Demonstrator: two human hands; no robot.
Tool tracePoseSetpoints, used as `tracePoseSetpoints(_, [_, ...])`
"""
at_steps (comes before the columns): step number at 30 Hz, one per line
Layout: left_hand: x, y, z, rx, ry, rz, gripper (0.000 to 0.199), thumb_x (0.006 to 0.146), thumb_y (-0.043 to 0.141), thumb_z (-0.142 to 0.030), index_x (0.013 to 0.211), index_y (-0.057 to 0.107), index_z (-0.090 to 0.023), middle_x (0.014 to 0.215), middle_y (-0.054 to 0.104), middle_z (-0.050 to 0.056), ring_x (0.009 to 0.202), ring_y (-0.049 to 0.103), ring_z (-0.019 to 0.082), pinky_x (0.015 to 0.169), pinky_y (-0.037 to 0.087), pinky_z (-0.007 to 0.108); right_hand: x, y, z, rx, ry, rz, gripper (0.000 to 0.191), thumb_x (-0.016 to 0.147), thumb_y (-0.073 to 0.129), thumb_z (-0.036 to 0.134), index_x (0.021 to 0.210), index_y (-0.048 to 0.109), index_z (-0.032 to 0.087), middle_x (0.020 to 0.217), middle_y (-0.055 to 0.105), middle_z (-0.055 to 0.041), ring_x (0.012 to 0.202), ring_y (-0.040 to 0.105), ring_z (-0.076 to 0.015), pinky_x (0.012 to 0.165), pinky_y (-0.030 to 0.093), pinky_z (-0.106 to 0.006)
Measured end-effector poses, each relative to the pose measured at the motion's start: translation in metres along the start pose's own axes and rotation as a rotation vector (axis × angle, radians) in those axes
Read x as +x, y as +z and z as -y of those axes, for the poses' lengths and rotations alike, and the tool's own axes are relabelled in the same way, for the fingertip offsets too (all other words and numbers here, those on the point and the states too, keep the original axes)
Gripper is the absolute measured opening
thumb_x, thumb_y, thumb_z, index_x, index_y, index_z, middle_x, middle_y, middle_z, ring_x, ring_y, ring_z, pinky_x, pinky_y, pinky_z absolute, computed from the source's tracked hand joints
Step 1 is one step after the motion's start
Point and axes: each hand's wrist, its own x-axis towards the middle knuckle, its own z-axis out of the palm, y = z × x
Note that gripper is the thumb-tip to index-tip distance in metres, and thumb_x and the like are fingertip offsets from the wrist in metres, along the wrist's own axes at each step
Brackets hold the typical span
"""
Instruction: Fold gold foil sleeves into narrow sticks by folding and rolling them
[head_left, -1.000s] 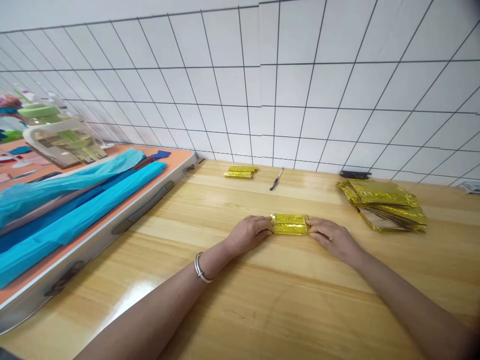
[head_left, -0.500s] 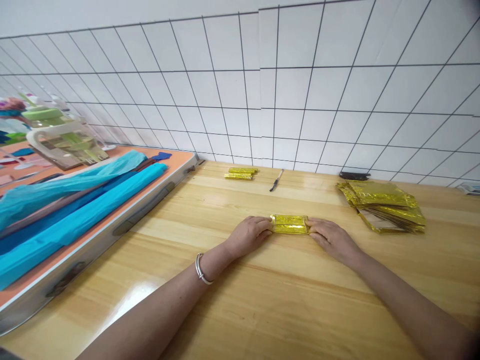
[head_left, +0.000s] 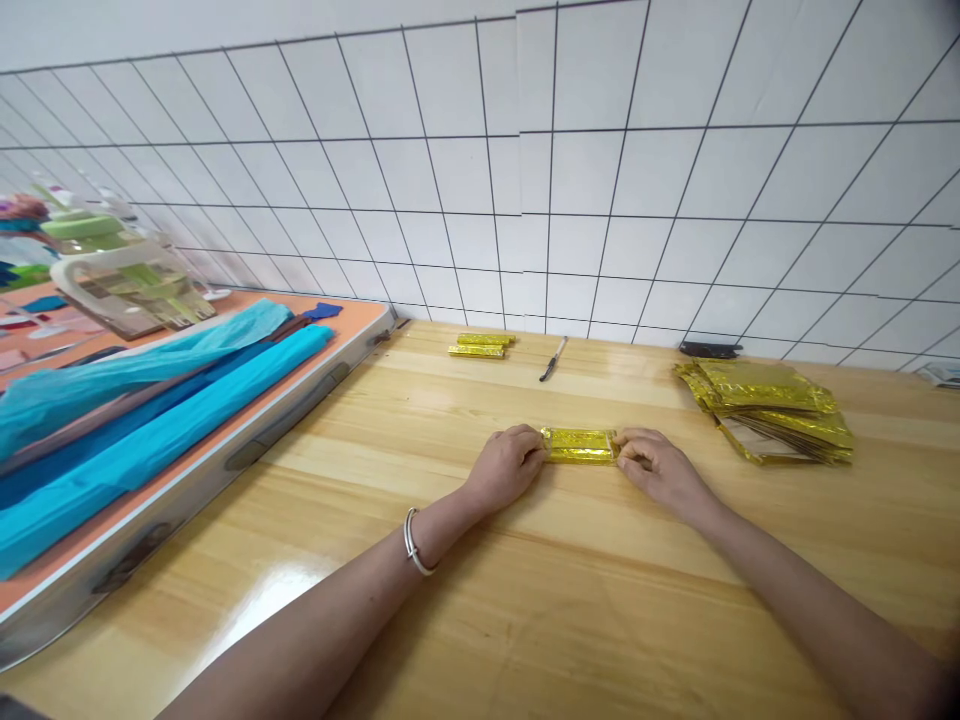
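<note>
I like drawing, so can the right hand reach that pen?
Probably yes: the pen lies beyond the folded gold foil, and nothing seems to block the right hand, though it's busy at the foil's end.

We observe two bare hands facing each other near the middle of the scene, a short gap between them. The left forearm (head_left: 360,585) enters from the near left and runs inward and far; the right forearm (head_left: 802,590) enters from the near right and slants inward toward the left. We record the left hand (head_left: 506,468) low, knuckles uppermost, its fingers bent and bunched, tips directed right. The right hand (head_left: 660,472) lies at about the same depth, fingertips directed left, fingers curled toward the thumb. We note the left wrist (head_left: 463,507) and right wrist (head_left: 709,515) both nearer than their hands.
</note>
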Motion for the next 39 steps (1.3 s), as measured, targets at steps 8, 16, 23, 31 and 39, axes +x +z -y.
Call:
tracePoseSetpoints(8, [0.006, 0.009, 0.001, 0.017, -0.067, -0.064, 0.015, 0.075, 0.053, -0.016, 0.060, 0.052, -0.016, 0.081, 0.058, 0.004, 0.079, 0.055, 0.015, 0.074, 0.046, 0.027, 0.003, 0.001, -0.001, -0.133, 0.043, -0.038, 0.009, 0.072, 0.058, 0.024, 0.066, 0.064, 0.022, 0.097, 0.063, -0.0049, 0.096, 0.054, -0.0239, 0.083, 0.042, -0.040])
tracePoseSetpoints(16, [0.003, -0.001, 0.011, -0.148, 0.031, 0.026, 0.014, 0.081, 0.055, -0.021, 0.069, 0.060, -0.017, 0.081, 0.061, 0.004, 0.080, 0.057, 0.014, 0.077, 0.047, 0.027, -0.001, -0.002, -0.007, -0.069, 0.020, -0.033, 0.012, 0.077, 0.057, 0.030, 0.073, 0.066, 0.024, 0.088, 0.064, -0.0030, 0.088, 0.056, -0.0215, 0.080, 0.043, -0.037])
tracePoseSetpoints(23, [-0.006, -0.010, 0.013, -0.037, 0.228, 0.096, 0.015, 0.087, 0.049, -0.024, 0.089, 0.062, -0.019, 0.091, 0.064, 0.006, 0.093, 0.057, 0.016, 0.085, 0.045, 0.031, -0.006, -0.006, -0.005, -0.067, -0.052, 0.003, 0.010, 0.078, 0.059, 0.031, 0.075, 0.066, 0.024, 0.084, 0.064, -0.0031, 0.088, 0.057, -0.0211, 0.080, 0.043, -0.037])
tracePoseSetpoints(31, [-0.009, -0.015, 0.008, 0.170, 0.335, 0.167, 0.019, 0.091, 0.039, -0.021, 0.095, 0.058, -0.018, 0.100, 0.063, 0.007, 0.099, 0.058, 0.015, 0.089, 0.043, 0.030, -0.007, -0.011, 0.010, -0.183, -0.208, 0.057, 0.012, 0.084, 0.050, 0.022, 0.082, 0.062, 0.023, 0.097, 0.065, -0.0049, 0.102, 0.054, -0.0217, 0.092, 0.041, -0.042])
tracePoseSetpoints(39, [-0.009, -0.010, 0.007, 0.237, 0.361, 0.166, 0.013, 0.090, 0.041, -0.017, 0.092, 0.053, -0.018, 0.111, 0.058, 0.008, 0.100, 0.057, 0.016, 0.091, 0.044, 0.030, -0.013, -0.005, 0.002, -0.295, -0.136, 0.136, 0.020, 0.085, 0.046, 0.018, 0.100, 0.058, 0.024, 0.118, 0.060, -0.0061, 0.107, 0.056, -0.0219, 0.093, 0.046, -0.043])
